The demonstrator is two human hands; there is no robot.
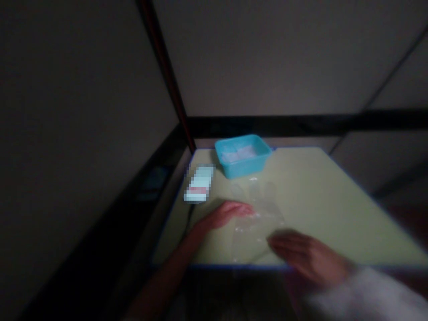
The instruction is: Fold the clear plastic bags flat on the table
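Note:
A clear disposable plastic glove (257,225) lies spread on the pale yellow tabletop, its finger shapes pointing away from me and its cuff near the front edge. My left hand (234,210) rests with stretched fingers over the left part of the glove, touching it. At the glove's lower right is my right hand (301,252), fingers straight and side by side, somewhat blurred. Whether its fingertips touch the plastic I cannot tell. Neither hand appears to grip anything.
A turquoise plastic basket (244,166) with whitish contents stands at the back of the table (334,200). To its left lies a phone (200,183) with a lit, pixelated screen and a dark cable (190,218). Walls rise behind and left.

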